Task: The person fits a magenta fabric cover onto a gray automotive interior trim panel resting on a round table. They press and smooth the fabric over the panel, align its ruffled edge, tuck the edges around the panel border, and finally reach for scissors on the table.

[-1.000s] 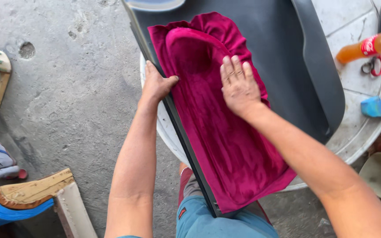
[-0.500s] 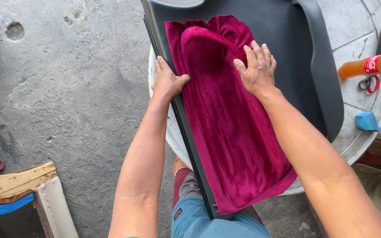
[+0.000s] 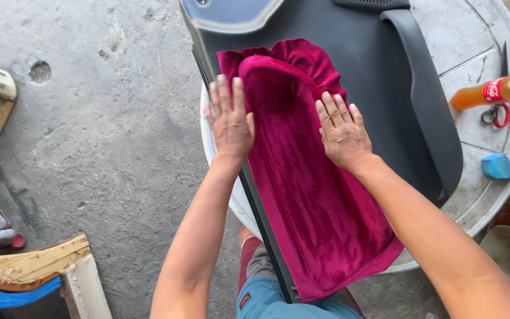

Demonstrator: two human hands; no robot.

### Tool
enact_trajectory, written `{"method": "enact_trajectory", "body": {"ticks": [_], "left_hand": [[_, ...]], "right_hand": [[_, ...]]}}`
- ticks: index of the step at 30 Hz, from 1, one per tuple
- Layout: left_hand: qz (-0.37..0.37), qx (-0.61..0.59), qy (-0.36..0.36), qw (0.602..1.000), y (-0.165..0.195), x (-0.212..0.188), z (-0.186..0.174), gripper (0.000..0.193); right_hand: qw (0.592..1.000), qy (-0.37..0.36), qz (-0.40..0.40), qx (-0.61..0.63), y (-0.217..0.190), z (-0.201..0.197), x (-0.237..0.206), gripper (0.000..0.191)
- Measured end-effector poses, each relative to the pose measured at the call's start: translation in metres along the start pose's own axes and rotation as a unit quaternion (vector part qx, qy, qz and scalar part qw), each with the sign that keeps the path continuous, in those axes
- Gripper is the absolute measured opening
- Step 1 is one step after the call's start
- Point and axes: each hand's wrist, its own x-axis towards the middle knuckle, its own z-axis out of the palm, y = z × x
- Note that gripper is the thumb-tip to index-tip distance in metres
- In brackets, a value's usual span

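Pressing flat at nine o'clock of the crimson velvet cloth (image 3: pixel 308 195), the left hand (image 3: pixel 229 121) lies open-palmed, gripping nothing. At three o'clock the right hand (image 3: pixel 342 131) spreads likewise. Cloth drapes over a dark panel (image 3: pixel 379 77) on a round white table (image 3: pixel 473 53).

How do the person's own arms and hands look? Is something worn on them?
Both forearms are bare, with no sleeves in view. The left hand and right hand wear no gloves, and no rings, watch or bracelets are visible. The fingernails look short.
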Motion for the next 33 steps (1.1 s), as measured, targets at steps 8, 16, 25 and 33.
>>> {"method": "enact_trajectory", "body": {"ticks": [8, 16, 25, 33], "left_hand": [[0.204, 0.002, 0.002, 0.979, 0.035, 0.053, 0.024, 0.062], [0.161, -0.017, 0.082, 0.983, 0.031, 0.089, 0.030, 0.057], [0.064, 0.015, 0.080, 0.995, 0.054, 0.098, 0.026, 0.069], [0.007, 0.031, 0.071, 0.997, 0.049, 0.099, 0.032, 0.078]], "right_hand": [[1.000, -0.006, 0.024, 0.008, -0.001, 0.004, 0.002, 0.062], [1.000, 0.020, 0.020, 0.007, -0.002, -0.001, 0.007, 0.067], [0.998, -0.031, 0.046, 0.038, -0.003, -0.013, 0.018, 0.071], [0.987, -0.114, 0.067, 0.091, -0.001, -0.024, 0.020, 0.074]]}}
